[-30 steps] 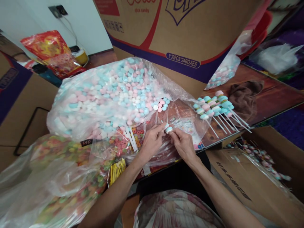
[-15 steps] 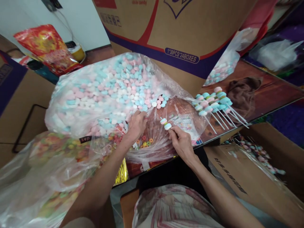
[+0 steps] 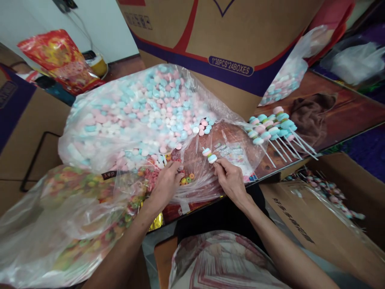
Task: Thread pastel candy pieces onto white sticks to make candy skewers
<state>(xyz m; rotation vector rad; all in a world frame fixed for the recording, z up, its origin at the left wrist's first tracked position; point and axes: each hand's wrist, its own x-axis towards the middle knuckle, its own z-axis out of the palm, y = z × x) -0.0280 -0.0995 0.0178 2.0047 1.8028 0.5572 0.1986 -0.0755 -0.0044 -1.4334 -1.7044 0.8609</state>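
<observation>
Withdrew the left hand (image 3: 168, 180) leftward from the marshmallow skewer (image 3: 209, 155) since one second earlier, bringing it to the loose candy rings (image 3: 189, 179) left of centre, with fingers bent and set narrowly together, though could not tell whether gripping a ring. Held the skewer, two pastel marshmallows with a greenish ring between, by its near end in the pinched thumb and fingers of the right hand (image 3: 230, 174), its tip directed far and left. Included a clear bag (image 3: 104, 148) of marshmallows at far left, similar skewers (image 3: 272, 128) lying to the right, and a large carton (image 3: 228, 36) beyond.
</observation>
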